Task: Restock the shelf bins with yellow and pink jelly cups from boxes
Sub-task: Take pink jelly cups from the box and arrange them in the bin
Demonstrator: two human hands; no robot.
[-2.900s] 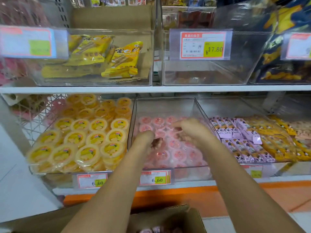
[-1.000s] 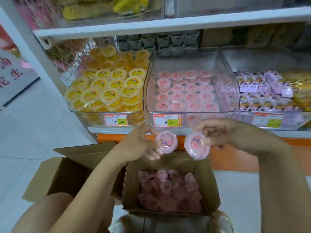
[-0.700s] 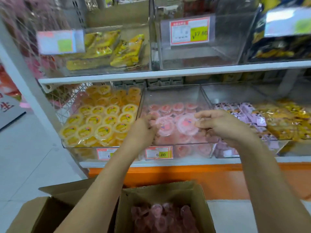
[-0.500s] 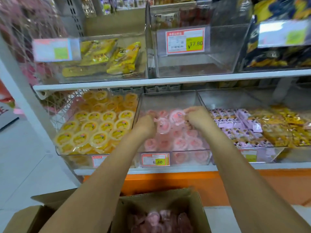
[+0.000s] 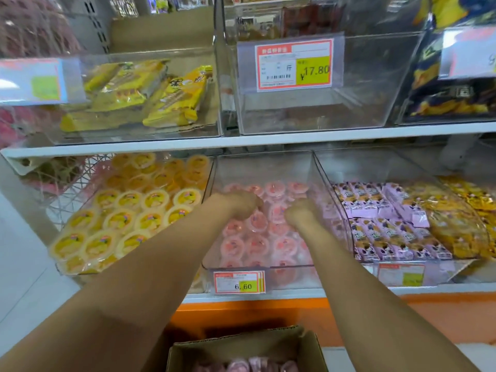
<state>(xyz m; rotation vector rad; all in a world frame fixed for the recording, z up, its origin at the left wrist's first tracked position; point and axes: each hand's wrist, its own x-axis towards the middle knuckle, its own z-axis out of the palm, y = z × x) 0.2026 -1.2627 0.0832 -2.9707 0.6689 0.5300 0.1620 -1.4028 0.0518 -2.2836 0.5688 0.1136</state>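
**Shop aisle: white shelving on an orange base**

A shelving unit [image 5: 295, 137] fills the frame, its white upper board running across the middle from edge to edge. A second white shelf lip [image 5: 442, 289] crosses lower down. Beneath it an orange kick panel [image 5: 442, 318] spans the lower right. At upper left stands a grey slotted upright [image 5: 94, 25]. Below it, at the unit's left end, is a white wire mesh panel [image 5: 64, 183]. Pale tiled floor [image 5: 21, 280] shows at lower left. The light is even and soft.
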